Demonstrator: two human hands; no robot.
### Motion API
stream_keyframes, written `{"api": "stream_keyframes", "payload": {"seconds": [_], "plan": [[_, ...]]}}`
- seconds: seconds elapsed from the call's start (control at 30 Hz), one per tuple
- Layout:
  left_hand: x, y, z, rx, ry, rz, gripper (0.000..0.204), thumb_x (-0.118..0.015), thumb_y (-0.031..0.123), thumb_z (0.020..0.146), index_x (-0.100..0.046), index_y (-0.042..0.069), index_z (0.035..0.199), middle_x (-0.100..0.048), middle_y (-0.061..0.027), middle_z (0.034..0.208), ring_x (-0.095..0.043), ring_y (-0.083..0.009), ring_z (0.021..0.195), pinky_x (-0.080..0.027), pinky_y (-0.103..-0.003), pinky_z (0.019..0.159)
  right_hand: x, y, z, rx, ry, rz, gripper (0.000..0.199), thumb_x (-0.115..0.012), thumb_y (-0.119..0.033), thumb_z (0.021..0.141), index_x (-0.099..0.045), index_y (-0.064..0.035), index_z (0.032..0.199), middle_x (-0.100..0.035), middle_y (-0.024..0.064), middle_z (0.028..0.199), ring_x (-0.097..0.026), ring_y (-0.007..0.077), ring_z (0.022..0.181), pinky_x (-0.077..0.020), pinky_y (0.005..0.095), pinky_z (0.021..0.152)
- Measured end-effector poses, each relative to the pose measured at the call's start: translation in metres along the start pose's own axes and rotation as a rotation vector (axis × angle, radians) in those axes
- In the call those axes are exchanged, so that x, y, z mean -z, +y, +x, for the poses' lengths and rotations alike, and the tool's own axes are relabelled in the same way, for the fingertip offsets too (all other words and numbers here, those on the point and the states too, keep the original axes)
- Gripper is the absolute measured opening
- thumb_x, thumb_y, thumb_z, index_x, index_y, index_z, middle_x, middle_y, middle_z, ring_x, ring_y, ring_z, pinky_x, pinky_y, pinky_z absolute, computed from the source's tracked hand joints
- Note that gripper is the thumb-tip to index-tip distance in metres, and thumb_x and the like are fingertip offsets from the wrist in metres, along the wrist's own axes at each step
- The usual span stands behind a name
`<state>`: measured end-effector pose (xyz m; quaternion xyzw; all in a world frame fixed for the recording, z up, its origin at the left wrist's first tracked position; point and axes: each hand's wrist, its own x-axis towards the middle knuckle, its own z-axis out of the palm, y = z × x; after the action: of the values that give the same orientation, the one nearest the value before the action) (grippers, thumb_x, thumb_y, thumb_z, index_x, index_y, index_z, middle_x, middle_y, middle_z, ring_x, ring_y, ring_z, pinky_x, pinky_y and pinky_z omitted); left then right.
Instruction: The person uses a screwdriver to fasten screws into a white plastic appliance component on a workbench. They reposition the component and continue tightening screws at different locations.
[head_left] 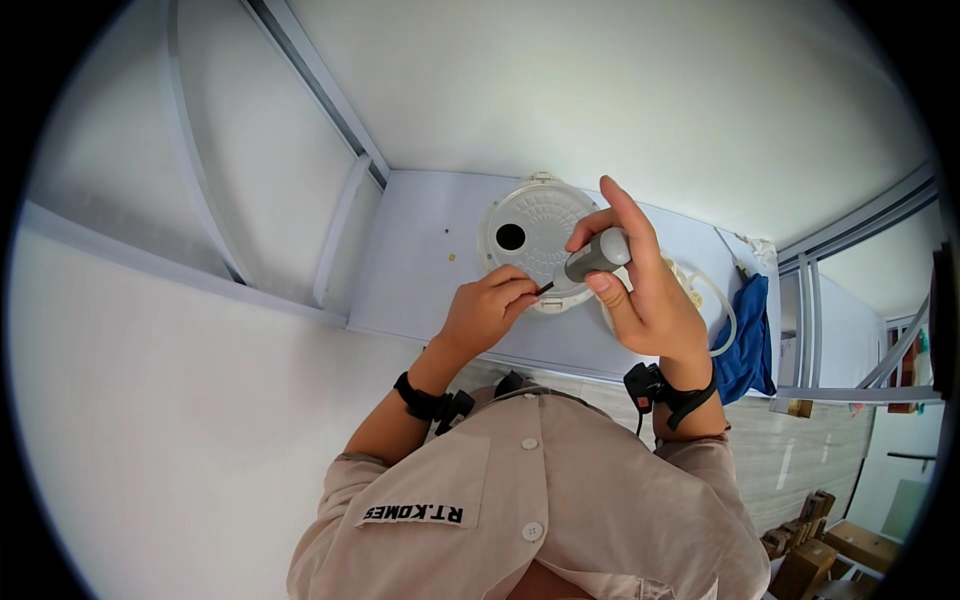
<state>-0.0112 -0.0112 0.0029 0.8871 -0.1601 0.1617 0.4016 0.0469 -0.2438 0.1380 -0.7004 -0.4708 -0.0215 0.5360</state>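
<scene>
A pale grey desk (420, 250) stands against a white wall, seen from above the head of a person in a beige button-up shirt (540, 500). Both forearms come up from the lower edge, each with a black strap at the wrist.

Near the middle of the desk lies a round white plastic lid (535, 235), flat, with a ribbed surface and a dark round hole toward its left side. To its right, a folded blue cloth (750, 335) hangs over the desk's right end, and a white cable (722, 305) loops beside it, partly hidden behind the right hand.

The right hand (645, 290) is raised just above the lid's near right edge, fingers and thumb closed around the grey handle of a screwdriver (598, 256). The tool slants down to the left, toward the other hand. The left hand (490, 308) sits at the lid's near edge, its fingertips pinched together on the screwdriver's thin dark tip (546, 288). The two hands are close, joined by the tool.

Two tiny specks, one yellowish, lie on the desk left of the lid.
</scene>
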Motion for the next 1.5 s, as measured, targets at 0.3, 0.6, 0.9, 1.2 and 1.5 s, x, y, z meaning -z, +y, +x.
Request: {"api": "stream_keyframes", "payload": {"seconds": [0.3, 0.6, 0.9, 1.2, 1.5], "plan": [[-0.002, -0.001, -0.001, -0.014, 0.016, 0.008, 0.015, -0.082, 0.015, 0.094, -0.079, 0.007, 0.107, -0.075, -0.0030, 0.105, -0.073, -0.0255, 0.080, -0.058, -0.036, 0.069, 0.001, 0.001, 0.011, 0.048, 0.054, -0.078, 0.053, -0.081, -0.013, 0.093, -0.060, -0.0054, 0.142, -0.071, 0.0135, 0.113, -0.068, 0.0329, 0.101, -0.0536, 0.0404, 0.096], [-0.001, 0.001, 0.000, -0.035, 0.030, 0.006, 0.012, -0.081, 0.015, 0.094, -0.078, 0.008, 0.103, -0.074, 0.0002, 0.105, -0.073, -0.0234, 0.077, -0.059, -0.034, 0.066, -0.006, 0.011, 0.018, 0.166, 0.194, -0.239, 0.061, -0.097, -0.036, 0.073, -0.074, -0.0077, 0.122, -0.069, 0.0100, 0.099, -0.065, 0.0287, 0.086, -0.0527, 0.0369, 0.073], [0.000, -0.001, 0.000, -0.017, 0.021, 0.018, 0.013, -0.082, 0.017, 0.093, -0.079, 0.009, 0.103, -0.074, 0.0004, 0.105, -0.074, -0.0236, 0.077, -0.059, -0.034, 0.068, -0.013, 0.004, 0.024, 0.252, 0.228, -0.201, 0.068, -0.086, -0.035, 0.090, -0.065, -0.0051, 0.147, -0.071, 0.0134, 0.110, -0.069, 0.0315, 0.096, -0.0572, 0.0397, 0.083], [-0.001, 0.000, 0.000, 0.003, 0.029, 0.017, 0.012, -0.082, 0.017, 0.093, -0.079, 0.009, 0.102, -0.075, -0.0005, 0.105, -0.074, -0.0245, 0.077, -0.059, -0.035, 0.068, -0.014, 0.011, 0.010, 0.230, 0.187, -0.156, 0.060, -0.091, -0.021, 0.086, -0.072, -0.0057, 0.140, -0.069, 0.0171, 0.127, -0.071, 0.0299, 0.107, -0.0581, 0.0386, 0.089], [0.000, -0.003, -0.002, 0.019, 0.020, 0.003, 0.011, -0.082, 0.016, 0.093, -0.079, 0.009, 0.101, -0.075, -0.0009, 0.105, -0.073, -0.0245, 0.076, -0.058, -0.035, 0.068, -0.020, 0.004, 0.009, 0.193, 0.172, -0.058, 0.050, -0.090, -0.016, 0.086, -0.077, -0.0059, 0.133, -0.062, 0.0111, 0.119, -0.065, 0.0245, 0.098, -0.0561, 0.0348, 0.080]]}}
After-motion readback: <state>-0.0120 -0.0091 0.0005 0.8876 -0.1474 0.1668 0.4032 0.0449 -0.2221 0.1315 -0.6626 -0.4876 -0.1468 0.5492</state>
